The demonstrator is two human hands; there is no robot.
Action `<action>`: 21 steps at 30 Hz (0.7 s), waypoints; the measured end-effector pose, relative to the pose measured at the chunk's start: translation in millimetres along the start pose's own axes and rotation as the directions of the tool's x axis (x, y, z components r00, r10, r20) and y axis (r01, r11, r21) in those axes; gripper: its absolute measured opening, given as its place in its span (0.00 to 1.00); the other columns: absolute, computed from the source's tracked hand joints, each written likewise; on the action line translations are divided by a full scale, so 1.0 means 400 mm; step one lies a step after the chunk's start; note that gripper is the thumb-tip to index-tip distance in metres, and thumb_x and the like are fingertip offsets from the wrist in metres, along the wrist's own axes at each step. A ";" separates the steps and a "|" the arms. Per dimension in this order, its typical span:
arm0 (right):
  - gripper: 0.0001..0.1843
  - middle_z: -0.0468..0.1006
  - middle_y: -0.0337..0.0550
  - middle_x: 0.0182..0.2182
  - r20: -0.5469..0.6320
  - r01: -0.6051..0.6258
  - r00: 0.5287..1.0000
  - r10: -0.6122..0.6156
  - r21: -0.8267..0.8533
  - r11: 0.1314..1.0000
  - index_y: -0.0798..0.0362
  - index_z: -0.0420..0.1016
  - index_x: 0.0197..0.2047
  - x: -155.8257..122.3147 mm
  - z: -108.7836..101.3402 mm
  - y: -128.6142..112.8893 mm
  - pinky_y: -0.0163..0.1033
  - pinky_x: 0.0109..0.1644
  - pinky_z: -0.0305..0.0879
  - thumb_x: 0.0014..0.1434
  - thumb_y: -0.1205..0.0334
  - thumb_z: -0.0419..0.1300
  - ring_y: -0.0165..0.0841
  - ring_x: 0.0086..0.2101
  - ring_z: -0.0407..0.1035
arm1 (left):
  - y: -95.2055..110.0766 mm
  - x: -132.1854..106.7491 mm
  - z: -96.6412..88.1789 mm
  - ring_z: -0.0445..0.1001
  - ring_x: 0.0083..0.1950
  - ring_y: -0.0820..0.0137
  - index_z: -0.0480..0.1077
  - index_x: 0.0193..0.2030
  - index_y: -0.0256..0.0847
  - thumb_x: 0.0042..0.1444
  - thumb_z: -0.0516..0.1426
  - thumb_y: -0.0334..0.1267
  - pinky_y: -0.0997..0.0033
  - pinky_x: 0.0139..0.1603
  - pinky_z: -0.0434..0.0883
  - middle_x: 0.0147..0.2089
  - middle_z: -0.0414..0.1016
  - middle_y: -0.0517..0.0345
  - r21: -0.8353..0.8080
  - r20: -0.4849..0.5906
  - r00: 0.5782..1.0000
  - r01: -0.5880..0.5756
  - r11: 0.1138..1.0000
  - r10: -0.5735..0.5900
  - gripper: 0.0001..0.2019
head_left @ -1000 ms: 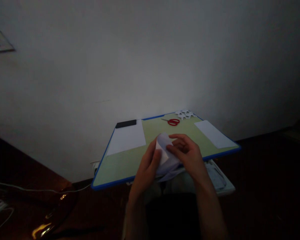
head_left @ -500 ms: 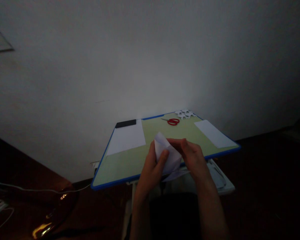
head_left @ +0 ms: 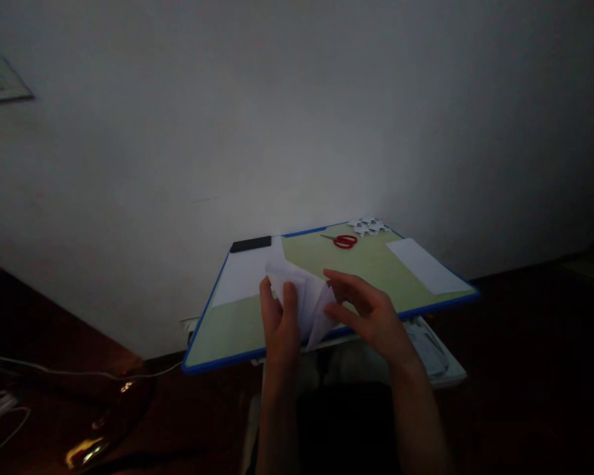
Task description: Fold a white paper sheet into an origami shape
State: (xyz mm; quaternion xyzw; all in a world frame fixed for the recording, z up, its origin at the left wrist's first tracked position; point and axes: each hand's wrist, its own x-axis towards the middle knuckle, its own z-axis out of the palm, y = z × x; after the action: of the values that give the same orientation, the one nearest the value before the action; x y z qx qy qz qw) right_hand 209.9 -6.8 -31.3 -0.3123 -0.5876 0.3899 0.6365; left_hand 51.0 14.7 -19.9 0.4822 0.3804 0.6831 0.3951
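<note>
A folded sheet of white paper (head_left: 304,300) is held up between both hands, over the near part of the table. My left hand (head_left: 280,320) grips its left side, thumb in front and fingers behind. At the paper's right edge, my right hand (head_left: 369,313) pinches a flap between thumb and fingers. Creases run down the paper, and a pointed corner hangs at its bottom. Beyond the hands lie red-handled scissors (head_left: 344,241), apart from them.
The green tabletop (head_left: 228,340) has a blue rim. On it lie a white sheet (head_left: 240,277) under a dark flat object (head_left: 250,245), a white paper strip (head_left: 428,266), and several cut paper shapes (head_left: 369,226) by the wall. A white cable (head_left: 79,375) runs at left.
The paper has turned and moved left with my left hand, and its folds now face me spread wider. My right hand has shifted slightly left onto the paper's right edge.
</note>
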 end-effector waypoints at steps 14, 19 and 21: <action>0.14 0.83 0.42 0.43 -0.154 0.133 0.977 -0.147 -0.100 0.986 0.44 0.87 0.54 0.019 0.051 0.016 0.42 0.48 0.76 0.65 0.59 0.72 0.37 0.44 0.78 | -0.020 -0.015 0.013 0.75 0.66 0.55 0.75 0.61 0.42 0.63 0.59 0.71 0.59 0.68 0.72 0.59 0.79 0.46 -0.096 -0.099 0.994 0.038 0.995 -0.047 0.35; 0.13 0.82 0.42 0.42 -0.115 0.183 0.973 -0.199 -0.139 0.973 0.41 0.86 0.55 0.018 0.061 0.013 0.42 0.46 0.75 0.68 0.58 0.70 0.36 0.42 0.77 | -0.025 -0.015 -0.010 0.78 0.59 0.58 0.71 0.69 0.46 0.65 0.64 0.61 0.62 0.61 0.76 0.57 0.79 0.50 -0.069 -0.026 0.999 -0.042 0.997 0.041 0.32; 0.14 0.82 0.41 0.41 -0.087 0.203 0.972 -0.217 -0.154 0.967 0.40 0.86 0.56 0.016 0.061 0.008 0.41 0.45 0.74 0.68 0.58 0.70 0.35 0.41 0.76 | -0.022 -0.019 -0.013 0.78 0.61 0.59 0.67 0.72 0.48 0.65 0.63 0.62 0.63 0.62 0.75 0.61 0.78 0.49 -0.103 0.006 0.999 -0.045 0.994 0.046 0.34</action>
State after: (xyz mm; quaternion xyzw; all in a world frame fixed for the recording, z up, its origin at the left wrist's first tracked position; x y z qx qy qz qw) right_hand 185.4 -1.1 -27.8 -0.3132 -0.6105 0.2601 0.6794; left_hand 49.1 10.6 -31.7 0.4728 0.3320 0.7086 0.4052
